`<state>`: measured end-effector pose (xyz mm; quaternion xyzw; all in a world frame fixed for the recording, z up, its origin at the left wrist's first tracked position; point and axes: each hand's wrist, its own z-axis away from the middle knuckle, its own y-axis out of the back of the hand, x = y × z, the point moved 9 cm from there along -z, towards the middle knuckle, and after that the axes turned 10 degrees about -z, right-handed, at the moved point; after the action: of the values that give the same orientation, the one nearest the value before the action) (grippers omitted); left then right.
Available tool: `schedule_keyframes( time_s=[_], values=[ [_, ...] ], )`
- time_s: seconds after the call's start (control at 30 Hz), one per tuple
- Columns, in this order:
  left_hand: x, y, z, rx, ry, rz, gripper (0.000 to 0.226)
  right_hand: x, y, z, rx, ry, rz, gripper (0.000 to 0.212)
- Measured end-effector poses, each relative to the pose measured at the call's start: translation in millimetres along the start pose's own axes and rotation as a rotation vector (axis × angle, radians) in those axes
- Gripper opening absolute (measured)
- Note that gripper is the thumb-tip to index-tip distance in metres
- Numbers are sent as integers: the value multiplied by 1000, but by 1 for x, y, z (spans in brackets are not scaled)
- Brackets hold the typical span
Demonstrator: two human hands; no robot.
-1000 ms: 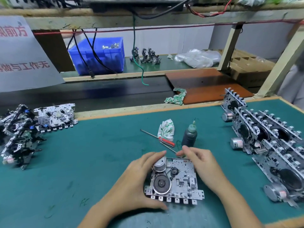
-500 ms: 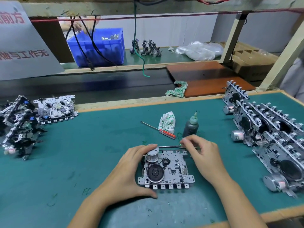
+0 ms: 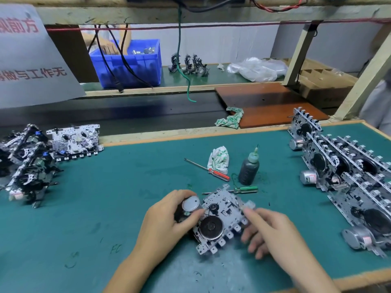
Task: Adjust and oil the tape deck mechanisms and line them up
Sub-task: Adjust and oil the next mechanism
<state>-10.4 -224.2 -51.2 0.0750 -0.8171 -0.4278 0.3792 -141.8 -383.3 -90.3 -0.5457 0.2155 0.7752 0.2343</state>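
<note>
Blue bin point(image 3: 129, 64) of perhaps metal parts, plastic bag point(image 3: 257, 68), cardboard box point(image 3: 325, 85), crumpled rag point(image 3: 229, 119).

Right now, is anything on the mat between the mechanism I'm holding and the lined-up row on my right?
Nothing visible: bare green mat lies between the held mechanism and the row. The oil bottle stands farther back.
</note>
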Motion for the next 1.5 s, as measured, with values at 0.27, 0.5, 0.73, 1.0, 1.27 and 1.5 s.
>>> schedule_keyframes(
  time_s=[0.27,0.5,0.73,1.0,1.27,1.5],
  values=[
    [-5,-2,51,-82,400,-360,37,-89,-46,-16,-41,430,504,14],
    [-2,2,61,-163,409,-604,55,-97,-99,7,-206,585,711,52],
    [28,-12,49,-175,216,-468,64,-79,-83,8,-152,505,838,41],
    [75,57,26,281,-374,-274,29,-72,-55,1,-322,466,636,36],
    [55,34,-7,79,-262,-79,24,-65,-43,-7,-271,491,576,36],
    [56,34,-8,119,-219,-45,14,-55,-46,-19,-381,440,296,34]
  ],
)
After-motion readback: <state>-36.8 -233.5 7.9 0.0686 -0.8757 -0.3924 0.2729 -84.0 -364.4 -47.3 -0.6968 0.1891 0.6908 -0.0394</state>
